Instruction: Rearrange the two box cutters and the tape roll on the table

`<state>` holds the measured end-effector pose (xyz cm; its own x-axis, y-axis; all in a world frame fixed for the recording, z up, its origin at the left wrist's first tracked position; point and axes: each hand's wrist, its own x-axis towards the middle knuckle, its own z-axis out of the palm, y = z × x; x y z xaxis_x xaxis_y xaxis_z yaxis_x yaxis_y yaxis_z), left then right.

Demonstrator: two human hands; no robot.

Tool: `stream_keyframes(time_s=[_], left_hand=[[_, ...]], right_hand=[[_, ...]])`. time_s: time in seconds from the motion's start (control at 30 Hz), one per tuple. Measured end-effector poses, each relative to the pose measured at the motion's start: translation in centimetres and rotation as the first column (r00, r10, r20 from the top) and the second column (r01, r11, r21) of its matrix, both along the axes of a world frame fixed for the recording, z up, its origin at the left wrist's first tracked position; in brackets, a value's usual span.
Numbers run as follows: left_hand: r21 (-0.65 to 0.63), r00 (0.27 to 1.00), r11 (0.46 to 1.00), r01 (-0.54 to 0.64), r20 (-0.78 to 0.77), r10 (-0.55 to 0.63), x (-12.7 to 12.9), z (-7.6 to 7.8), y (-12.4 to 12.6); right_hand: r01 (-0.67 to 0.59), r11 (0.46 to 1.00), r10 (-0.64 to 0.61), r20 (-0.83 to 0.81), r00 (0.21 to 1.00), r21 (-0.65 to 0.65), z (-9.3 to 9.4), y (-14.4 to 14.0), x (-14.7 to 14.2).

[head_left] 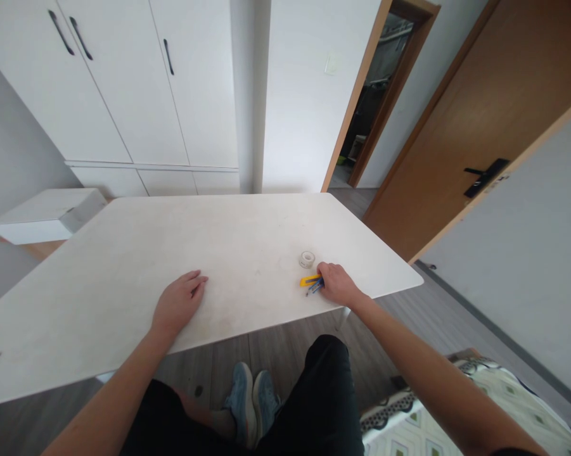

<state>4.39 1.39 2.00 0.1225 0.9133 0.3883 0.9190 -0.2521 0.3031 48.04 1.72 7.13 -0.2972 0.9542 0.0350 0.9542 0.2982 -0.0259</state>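
Observation:
My right hand rests near the right front of the white table, its fingers closed around several blue pens or sticks that poke out to the left. A yellow cutter-like tool lies on the table just beside those fingers, touching or nearly touching them. A small roll of clear tape sits a little beyond the yellow tool. My left hand lies flat, palm down, on the table near its front edge, with nothing in it.
White cupboards stand behind the table and a low white unit at the left. An open doorway and a brown door are at the right. A patterned bed cover lies at the lower right.

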Motion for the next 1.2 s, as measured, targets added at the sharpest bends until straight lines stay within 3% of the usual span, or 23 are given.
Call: stream_keyframes(time_s=[0.07, 0.13, 0.23, 0.37, 0.5, 0.63, 0.77, 0.9, 1.07, 1.2], left_hand=[[0.008, 1.000, 1.000, 0.003, 0.000, -0.003, 0.0, 0.0, 0.0], [0.013, 1.000, 1.000, 0.008, 0.003, -0.008, 0.1, 0.0, 0.0], [0.014, 1.000, 1.000, 0.005, 0.013, -0.005, 0.0, -0.1, 0.1], [0.008, 1.000, 1.000, 0.006, 0.008, -0.006, 0.0, -0.2, 0.1], [0.004, 1.000, 1.000, 0.018, 0.006, -0.018, 0.0, -0.1, 0.0], [0.008, 1.000, 1.000, 0.017, 0.001, -0.017, 0.1, -0.1, 0.0], [-0.001, 1.000, 1.000, -0.007, 0.008, 0.007, 0.4, 0.1, 0.0], [-0.010, 1.000, 1.000, -0.002, 0.026, 0.002, 0.7, 0.5, -0.2], [0.004, 0.995, 1.000, 0.014, 0.099, -0.014, 0.9, 0.8, -0.4], [-0.031, 0.980, 0.999, 0.040, 0.197, -0.033, 0.9, 0.6, -0.4]], right_hand=[[0.138, 0.990, -0.135, -0.140, 0.981, 0.011, -0.2, 0.0, 0.2], [0.289, 0.957, -0.273, -0.305, 0.912, 0.007, -0.1, 0.4, 0.3], [0.356, 0.934, -0.316, -0.415, 0.853, 0.021, 0.9, 1.9, 0.0], [0.246, 0.969, -0.225, -0.330, 0.917, 0.021, 2.7, 4.8, -1.5], [0.177, 0.975, -0.198, -0.164, 0.966, -0.135, 3.5, 6.8, -3.0], [0.178, 0.951, -0.179, 0.022, 0.984, -0.253, 3.6, 7.3, -3.9], [0.161, 0.958, -0.155, 0.046, 0.987, -0.236, 4.7, 7.4, -6.1], [0.076, 0.971, -0.108, -0.134, 0.985, -0.227, 7.1, 8.1, -13.2], [-0.210, 0.952, 0.152, -0.252, 0.956, -0.223, 9.2, 8.3, -28.5], [-0.401, 0.881, 0.347, -0.231, 0.909, -0.251, 8.3, 7.4, -40.5]])
